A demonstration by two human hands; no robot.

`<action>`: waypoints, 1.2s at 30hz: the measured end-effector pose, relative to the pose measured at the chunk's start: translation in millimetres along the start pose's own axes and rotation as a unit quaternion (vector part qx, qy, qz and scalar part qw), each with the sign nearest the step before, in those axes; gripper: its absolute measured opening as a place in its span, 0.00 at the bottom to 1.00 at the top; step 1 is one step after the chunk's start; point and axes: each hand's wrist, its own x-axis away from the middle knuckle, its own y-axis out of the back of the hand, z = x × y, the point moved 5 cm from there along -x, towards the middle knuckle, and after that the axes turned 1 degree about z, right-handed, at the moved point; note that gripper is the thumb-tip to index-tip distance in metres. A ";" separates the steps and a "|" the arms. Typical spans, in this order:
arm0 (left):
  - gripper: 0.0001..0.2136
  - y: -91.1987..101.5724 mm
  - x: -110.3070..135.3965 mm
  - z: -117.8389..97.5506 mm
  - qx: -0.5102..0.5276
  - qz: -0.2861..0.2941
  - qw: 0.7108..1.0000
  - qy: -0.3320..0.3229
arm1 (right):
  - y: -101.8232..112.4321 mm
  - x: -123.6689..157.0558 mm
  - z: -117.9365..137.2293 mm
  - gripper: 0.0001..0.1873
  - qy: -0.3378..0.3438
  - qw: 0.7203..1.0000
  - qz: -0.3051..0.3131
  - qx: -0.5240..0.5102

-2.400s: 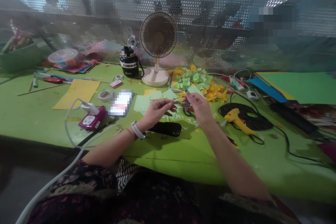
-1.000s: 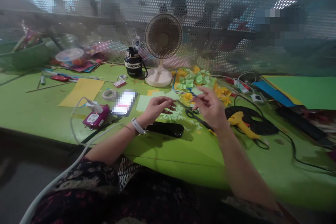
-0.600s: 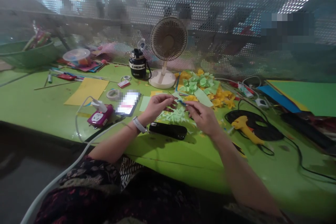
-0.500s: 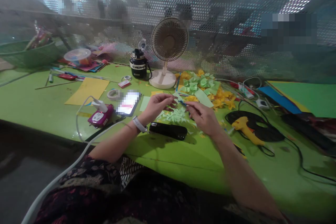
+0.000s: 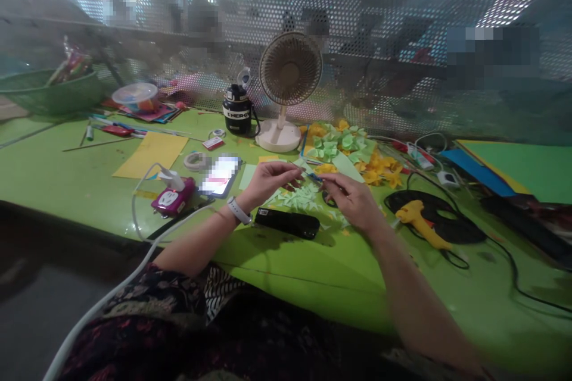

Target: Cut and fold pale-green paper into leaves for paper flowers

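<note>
My left hand (image 5: 277, 181), with a pale watch strap at the wrist, is closed in a pinch at what looks like a small piece of pale green paper (image 5: 305, 165). My right hand (image 5: 351, 197) faces it, thumb and forefinger closed on a small slim blue tool (image 5: 316, 178) whose tip points at the left fingertips. The tool's exact kind is too small to tell. Below both hands lies a heap of cut pale green paper pieces (image 5: 297, 197). A dark round thing (image 5: 329, 197) is partly hidden by the right hand. Nearer me lies a black oblong case (image 5: 288, 223).
Yellow and green paper flowers (image 5: 342, 143) lie by a fan (image 5: 290, 74) and a black bottle (image 5: 236, 110). At right is a yellow glue gun (image 5: 422, 223) with a trailing cord. A phone (image 5: 220, 175), tape roll (image 5: 196, 161) and purple power socket (image 5: 174, 197) sit left.
Both hands stay close together above the green paper heap. The right hand has turned slightly, and its blue tool has shifted a little to the right. The view has moved slightly.
</note>
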 end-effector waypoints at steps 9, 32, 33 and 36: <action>0.18 0.3 0.4 -1.0 -0.023 -0.017 0.999 -0.030 | 0.6 0.1 2.3 0.14 0.004 1.000 0.009 -0.024; 0.18 -3.1 2.4 -0.4 -0.003 -0.003 1.000 -0.016 | -1.9 0.4 -2.9 0.16 -0.035 0.997 0.008 -0.072; 0.18 -3.2 2.5 -0.5 -0.001 -0.004 1.000 -0.015 | -2.0 0.3 -2.9 0.15 -0.035 0.997 0.009 -0.073; 0.18 -4.1 2.6 -1.3 0.006 -0.006 1.000 -0.013 | -1.8 -0.1 -3.1 0.15 -0.034 0.997 0.009 -0.073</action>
